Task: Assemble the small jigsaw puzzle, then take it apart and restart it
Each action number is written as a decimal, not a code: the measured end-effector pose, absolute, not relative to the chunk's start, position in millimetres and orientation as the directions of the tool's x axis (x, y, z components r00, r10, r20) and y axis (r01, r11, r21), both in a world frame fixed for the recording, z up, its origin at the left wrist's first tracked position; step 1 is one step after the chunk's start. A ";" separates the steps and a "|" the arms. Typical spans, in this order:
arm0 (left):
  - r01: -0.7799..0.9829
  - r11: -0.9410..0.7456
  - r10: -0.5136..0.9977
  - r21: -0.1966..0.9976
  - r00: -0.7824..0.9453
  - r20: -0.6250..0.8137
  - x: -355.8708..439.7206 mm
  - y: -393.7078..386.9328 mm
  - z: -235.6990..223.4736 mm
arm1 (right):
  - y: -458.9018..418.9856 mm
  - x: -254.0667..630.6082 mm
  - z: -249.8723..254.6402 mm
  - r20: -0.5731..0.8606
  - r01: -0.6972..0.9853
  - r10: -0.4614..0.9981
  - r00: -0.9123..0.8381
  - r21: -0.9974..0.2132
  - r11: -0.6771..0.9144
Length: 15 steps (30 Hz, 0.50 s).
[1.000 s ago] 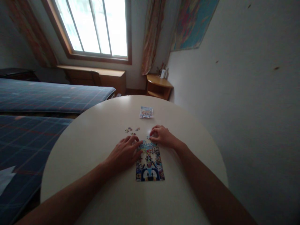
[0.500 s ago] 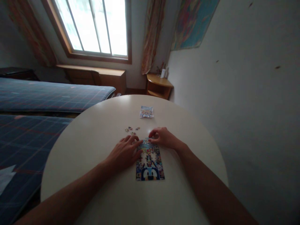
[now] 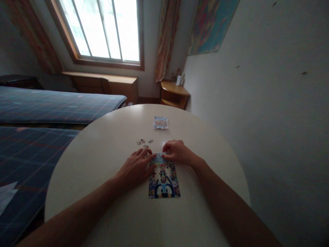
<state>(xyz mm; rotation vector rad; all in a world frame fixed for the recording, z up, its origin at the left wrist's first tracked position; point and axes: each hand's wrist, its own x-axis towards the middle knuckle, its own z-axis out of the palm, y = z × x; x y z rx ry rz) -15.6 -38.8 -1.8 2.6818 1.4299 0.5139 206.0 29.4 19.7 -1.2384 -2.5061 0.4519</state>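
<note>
At the puzzle (image 3: pixel 164 190), press gently with the curled right hand (image 3: pixel 178 151) (grip unclear), bracing with the spread left hand (image 3: pixel 137 165).

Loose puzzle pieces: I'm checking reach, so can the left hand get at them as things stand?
Probably yes: the left hand rests against the puzzle, the loose pieces lie just past that hand, and nothing visible stands between.

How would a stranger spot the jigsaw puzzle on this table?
Find the round white table. On it, by the left hand and the right hand, lies the flat, rectangular jigsaw puzzle. It is far bigger than the small square picture beyond or the loose pieces, with a big blue cartoon face at its near end.
</note>
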 end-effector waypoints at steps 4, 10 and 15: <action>0.795 -0.566 0.819 0.217 0.514 0.255 -15.3 -39.5 -0.4 | 30.0 205.2 16.8 0.157 0.680 0.782 -0.603 -0.412 0.607; 0.790 -0.578 0.811 0.207 0.527 0.252 -16.4 -38.1 -1.7 | 28.6 203.2 18.0 0.143 0.703 0.792 -0.594 -0.386 0.597; 0.786 -0.590 0.803 0.185 0.547 0.238 -14.3 -39.7 1.4 | 31.5 209.7 19.8 0.126 0.671 0.792 -0.597 -0.463 0.579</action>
